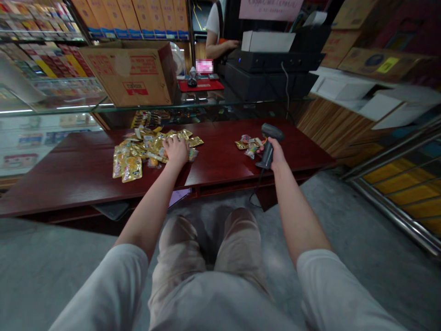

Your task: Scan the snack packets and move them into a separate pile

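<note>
My left hand [176, 151] rests knuckles-up on the right edge of a heap of several gold foil snack packets [144, 149] on a dark red wooden counter [220, 158]. Its fingers curl down into the packets; what they grip is hidden. My right hand [274, 154] is wrapped round the handle of a dark grey barcode scanner [270, 142], whose head points left. A small pile of a few packets [248, 145] lies just left of the scanner. The scanner's cable hangs off the counter's front edge.
A cardboard box [132, 71] stands on a glass display case [51, 105] behind the counter. A black register and printer [272, 64] sit at the back, where another person's arm [217, 43] shows. Metal rails [396, 184] run at right. Grey floor lies below.
</note>
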Tool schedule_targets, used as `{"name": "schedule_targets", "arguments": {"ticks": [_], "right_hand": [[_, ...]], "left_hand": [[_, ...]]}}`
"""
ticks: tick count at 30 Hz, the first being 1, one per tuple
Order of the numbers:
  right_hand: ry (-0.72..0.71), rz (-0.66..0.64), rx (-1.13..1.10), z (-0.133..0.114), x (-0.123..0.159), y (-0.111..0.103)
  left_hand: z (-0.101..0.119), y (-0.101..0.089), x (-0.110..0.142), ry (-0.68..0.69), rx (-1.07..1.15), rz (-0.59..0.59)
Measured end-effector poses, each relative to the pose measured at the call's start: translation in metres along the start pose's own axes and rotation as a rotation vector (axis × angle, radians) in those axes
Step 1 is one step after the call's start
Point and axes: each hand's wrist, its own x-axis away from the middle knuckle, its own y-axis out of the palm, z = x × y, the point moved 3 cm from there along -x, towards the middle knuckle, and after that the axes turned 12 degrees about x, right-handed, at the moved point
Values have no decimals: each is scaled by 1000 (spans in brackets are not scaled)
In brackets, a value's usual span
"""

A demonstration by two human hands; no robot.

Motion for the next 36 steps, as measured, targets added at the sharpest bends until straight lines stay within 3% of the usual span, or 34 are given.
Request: {"name": "schedule_targets", "arguments": {"ticks": [5, 9, 12, 14, 17, 21, 24, 29, 36], "right_hand": [[114, -37, -89, 5, 3, 15], [160, -162, -76, 9, 11, 45], [183, -241, -96, 12, 19, 72], [199, -297, -114, 14, 24, 88], [178, -349, -111, 14, 26, 98], [142, -380, -93, 9, 27, 88], [219, -525, -59, 9, 35, 81], [274, -680, 46, 12, 48, 83], [224, -663, 298, 12, 58, 90]], "left_hand": [[52, 5, 8, 173, 123, 15], [96, 18, 20, 339, 244, -186], [115, 34, 28, 315, 279, -333], [119, 43, 33, 282, 272, -367], [112, 51, 33, 270, 279, -360], [83, 53, 23, 306, 407, -344], [54, 52, 15, 349, 596, -226], [14, 57, 14, 206, 857, -15], [12, 52, 23, 140, 850, -47]]}}
